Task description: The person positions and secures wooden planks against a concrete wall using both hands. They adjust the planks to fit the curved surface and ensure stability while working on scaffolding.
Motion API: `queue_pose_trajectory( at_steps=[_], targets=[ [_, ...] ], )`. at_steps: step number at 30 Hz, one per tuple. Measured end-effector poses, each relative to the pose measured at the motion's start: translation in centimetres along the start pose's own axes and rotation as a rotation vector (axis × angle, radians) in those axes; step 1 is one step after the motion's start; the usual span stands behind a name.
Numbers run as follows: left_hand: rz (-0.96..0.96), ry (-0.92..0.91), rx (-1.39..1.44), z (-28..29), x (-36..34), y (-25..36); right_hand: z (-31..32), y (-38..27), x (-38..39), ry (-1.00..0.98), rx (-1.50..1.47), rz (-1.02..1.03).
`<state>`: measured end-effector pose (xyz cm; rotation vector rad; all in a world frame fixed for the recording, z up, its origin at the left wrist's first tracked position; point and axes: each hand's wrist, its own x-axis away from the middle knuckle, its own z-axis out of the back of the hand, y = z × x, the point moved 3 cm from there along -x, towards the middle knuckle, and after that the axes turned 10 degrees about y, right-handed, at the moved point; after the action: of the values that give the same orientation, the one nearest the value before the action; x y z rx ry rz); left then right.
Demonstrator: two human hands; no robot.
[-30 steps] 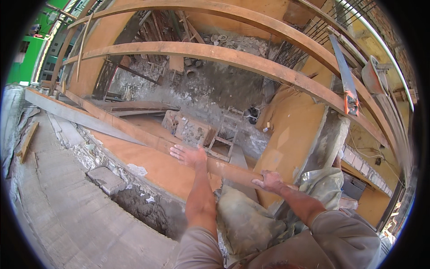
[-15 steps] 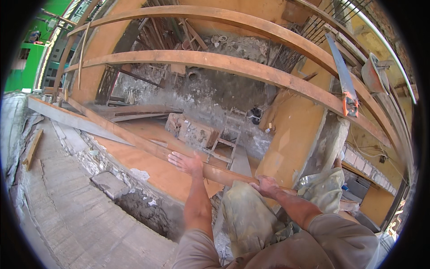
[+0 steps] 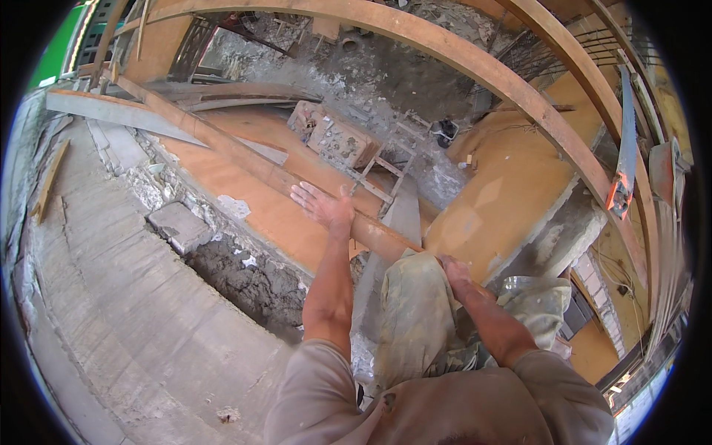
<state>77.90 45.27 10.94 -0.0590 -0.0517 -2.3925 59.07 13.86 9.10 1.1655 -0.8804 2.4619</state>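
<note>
A long wooden beam (image 3: 256,165) runs slantwise from the far left to my knee. My left hand (image 3: 326,208) lies flat against its upper face, fingers stretched out and the thumb apart. Beside my right knee, my right hand (image 3: 460,274) is closed on the near part of the beam; the knee and the hand itself hide part of the grip. Camouflage trousers (image 3: 417,319) cover my bent legs, which are close to the beam.
Two roof beams (image 3: 452,55) cross above a deep drop to a rubble-strewn floor. A handsaw (image 3: 624,148) hangs by the right beam. A concrete ledge (image 3: 141,297) with a mortar-filled gap (image 3: 245,285) and a loose block (image 3: 180,226) lies left. Below stands a small wooden ladder (image 3: 386,178).
My view has tilted and turned, so the roof beams sit higher and the saw farther right. My left hand stays flat on the beam, and my right hand remains near my knee.
</note>
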Motion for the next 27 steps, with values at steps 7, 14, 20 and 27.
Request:
queue_pose_trajectory(
  at_steps=[7, 14, 20, 27],
  targets=[
    [-0.010, -0.004, 0.007, 0.0, -0.4, 0.0, 1.1, -1.7, 0.6, 0.058, 0.115, 0.072],
    [0.001, -0.022, 0.055, 0.5, -0.1, -0.1, 1.8, -3.3, 1.4, 0.050, 0.187, 0.029],
    [0.003, -0.029, 0.100, 0.8, -0.3, -0.5, 1.4, -3.2, 1.7, 0.075, 0.148, 0.024],
    [0.012, -0.052, 0.111, 1.5, -0.3, -0.2, 1.0, -2.8, 1.4, 0.153, 0.170, 0.091]
  ],
)
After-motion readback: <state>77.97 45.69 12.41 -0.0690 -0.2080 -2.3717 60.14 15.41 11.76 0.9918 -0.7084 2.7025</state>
